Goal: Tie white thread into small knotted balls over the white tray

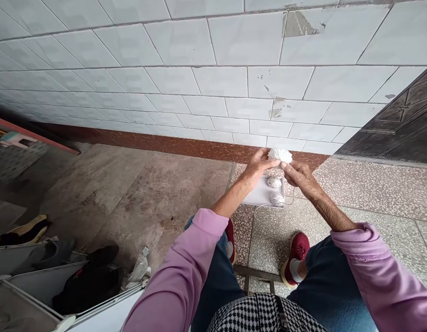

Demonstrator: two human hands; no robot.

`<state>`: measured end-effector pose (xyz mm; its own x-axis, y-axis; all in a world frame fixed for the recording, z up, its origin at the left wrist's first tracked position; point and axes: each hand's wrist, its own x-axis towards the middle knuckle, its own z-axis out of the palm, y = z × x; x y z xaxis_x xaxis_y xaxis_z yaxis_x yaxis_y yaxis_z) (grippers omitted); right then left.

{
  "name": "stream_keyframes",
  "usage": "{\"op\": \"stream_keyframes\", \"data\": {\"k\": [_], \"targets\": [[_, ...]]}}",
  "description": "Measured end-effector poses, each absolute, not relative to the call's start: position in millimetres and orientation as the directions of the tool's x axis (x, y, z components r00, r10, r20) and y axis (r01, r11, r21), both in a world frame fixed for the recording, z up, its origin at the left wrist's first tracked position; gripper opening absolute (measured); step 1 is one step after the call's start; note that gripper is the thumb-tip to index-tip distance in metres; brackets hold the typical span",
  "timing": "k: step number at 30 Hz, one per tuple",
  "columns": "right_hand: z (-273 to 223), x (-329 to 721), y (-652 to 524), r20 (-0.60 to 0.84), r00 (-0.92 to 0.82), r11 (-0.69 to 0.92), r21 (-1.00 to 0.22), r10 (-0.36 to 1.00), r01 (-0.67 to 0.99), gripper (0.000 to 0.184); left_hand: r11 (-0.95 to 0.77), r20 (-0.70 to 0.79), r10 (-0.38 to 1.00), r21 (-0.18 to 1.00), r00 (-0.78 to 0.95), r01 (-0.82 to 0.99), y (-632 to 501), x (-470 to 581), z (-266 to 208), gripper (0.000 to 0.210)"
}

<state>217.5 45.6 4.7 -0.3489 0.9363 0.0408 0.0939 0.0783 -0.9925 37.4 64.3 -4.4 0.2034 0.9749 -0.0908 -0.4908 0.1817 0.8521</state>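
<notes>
A white, ruffled piece like a yarn pom-pom (280, 154) is held up between my two hands, in front of the foot of the wall. My left hand (257, 167) grips its left side, with the thumb along the lower edge. On the right, my right hand (299, 177) pinches the lower right edge between thumb and fingers. Below them, a shallow white tray (256, 196) lies on the floor. Inside it sit a ball of speckled pale yarn (274, 182) and a ball of white yarn (277, 198). A loose thread (256, 215) loops beside the tray and up toward my right hand.
Ahead stands a white tiled wall (220, 85) with a dark door (400, 122) at right. My feet in red shoes (299, 246) rest on speckled tiles. A shoe rack (36, 276) with dark shoes and a plastic bag (140, 267) is at lower left.
</notes>
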Motion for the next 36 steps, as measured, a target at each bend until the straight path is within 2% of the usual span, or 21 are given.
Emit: {"op": "stream_keyframes", "data": {"k": [2, 9, 13, 17, 20, 23, 27, 31, 34, 36], "targets": [[3.3, 217.2, 44.7, 0.054, -0.330, 0.091, -0.991, 0.942, 0.096, 0.063, 0.193, -0.095, 0.970, 0.859, 0.223, -0.474, 64.5, 36.9, -4.2, 0.066], [3.6, 221.1, 47.4, 0.148, -0.369, 0.214, -0.966, 0.918, 0.146, 0.057, 0.121, -0.008, 0.963, 0.905, 0.269, -0.407, 68.4, 34.7, -5.8, 0.065], [3.8, 226.1, 48.4, 0.154, -0.375, 0.236, -0.955, 0.914, 0.181, 0.056, 0.073, 0.036, 0.933, 0.955, 0.357, -0.287, 69.8, 29.7, -5.7, 0.059], [5.7, 231.4, 48.6, 0.138, -0.406, 0.237, -0.950, 0.903, 0.204, 0.055, 0.079, 0.016, 0.908, 0.975, 0.418, -0.209, 68.1, 24.5, -2.2, 0.056], [5.7, 232.6, 48.7, 0.126, -0.407, 0.225, -0.952, 0.905, 0.206, 0.057, 0.061, 0.031, 0.929, 0.970, 0.370, -0.234, 68.4, 27.0, -3.9, 0.053], [1.0, 228.8, 47.5, 0.131, -0.416, 0.237, -0.948, 0.900, 0.214, 0.059, 0.059, 0.020, 0.971, 0.945, 0.237, -0.321, 71.2, 33.2, -9.3, 0.052], [-7.9, 218.6, 41.4, 0.201, -0.464, 0.373, -0.872, 0.863, 0.316, 0.067, 0.052, -0.014, 0.994, 0.934, 0.108, -0.353, 76.3, 36.5, -15.5, 0.053], [-7.0, 215.3, 36.5, 0.231, -0.496, 0.464, -0.780, 0.837, 0.420, 0.064, -0.036, 0.046, 0.996, 0.990, 0.074, -0.133, 79.7, 31.7, -18.5, 0.046], [-1.4, 220.7, 39.8, 0.262, -0.468, 0.474, -0.774, 0.844, 0.420, 0.062, -0.152, 0.145, 0.987, 0.982, 0.073, 0.112, 78.3, 28.9, -19.2, 0.039], [1.9, 226.6, 44.7, 0.289, -0.425, 0.465, -0.789, 0.858, 0.402, 0.062, -0.186, 0.161, 0.978, 0.961, 0.133, 0.205, 74.9, 28.8, -19.1, 0.036]]}}
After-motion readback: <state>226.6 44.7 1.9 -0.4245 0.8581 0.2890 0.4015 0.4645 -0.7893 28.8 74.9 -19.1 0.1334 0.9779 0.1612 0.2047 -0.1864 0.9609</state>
